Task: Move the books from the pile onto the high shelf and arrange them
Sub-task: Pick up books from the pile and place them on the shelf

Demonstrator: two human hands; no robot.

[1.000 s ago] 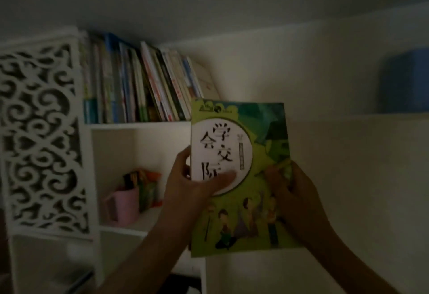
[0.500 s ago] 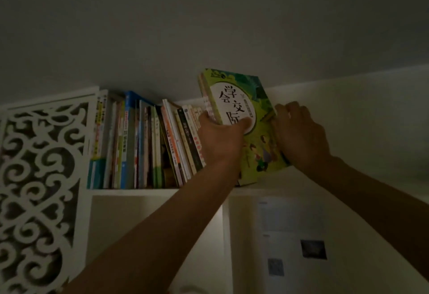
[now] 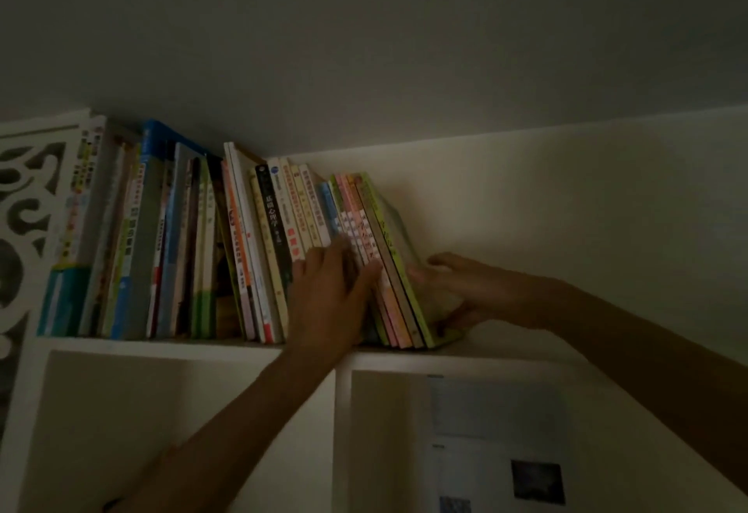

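Observation:
A row of several books (image 3: 170,245) stands on the high white shelf (image 3: 162,344) just under the ceiling, leaning leftward at the right end. The green book (image 3: 388,237) now stands as the last one on the right, tilted against thin pink books (image 3: 356,229). My left hand (image 3: 332,294) presses flat on the spines near the pink books. My right hand (image 3: 457,285) lies with straight fingers against the green book's cover, low on its right side. The pile is out of view.
A white fretwork panel (image 3: 24,204) closes the shelf's left end. Right of the green book the shelf runs bare along the wall (image 3: 566,208). Below are white compartments (image 3: 182,431) and a sheet of paper with dark squares (image 3: 502,443). The ceiling sits close above the books.
The green book went from tilted in both hands at the row's end to standing on the shelf against the pink books. My hands now press it flat.

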